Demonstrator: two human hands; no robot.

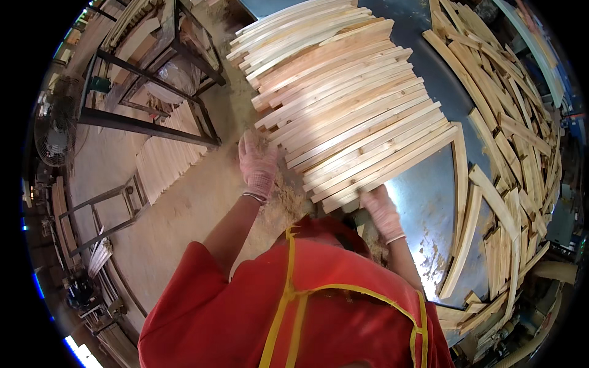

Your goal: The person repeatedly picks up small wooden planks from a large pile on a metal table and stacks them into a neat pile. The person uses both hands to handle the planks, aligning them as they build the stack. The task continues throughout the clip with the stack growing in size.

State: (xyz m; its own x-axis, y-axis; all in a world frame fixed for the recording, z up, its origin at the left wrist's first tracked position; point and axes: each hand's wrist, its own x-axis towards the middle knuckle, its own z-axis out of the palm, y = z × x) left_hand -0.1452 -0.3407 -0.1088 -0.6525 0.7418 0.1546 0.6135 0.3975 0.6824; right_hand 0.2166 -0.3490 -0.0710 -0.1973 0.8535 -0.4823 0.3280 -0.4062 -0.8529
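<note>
A row of pale wooden strips (362,116) lies side by side on a blue-grey metal table (423,245), their ends uneven. My left hand (257,164), in a pinkish knit glove, is at the left ends of the strips, with its fingers stretched out and slightly blurred. At the near edge of the row, my right hand (381,213), gloved alike, touches the closest strip (392,168). Its fingertips are partly hidden by the wood, so its grip cannot be made out.
Curved and straight wood pieces (509,135) lie in a loose heap along the table's right side. To the left stand a dark metal frame (153,126) and a fan (56,119). More strips (169,153) lie low beside the frame. Sawdust (285,196) covers the floor near me.
</note>
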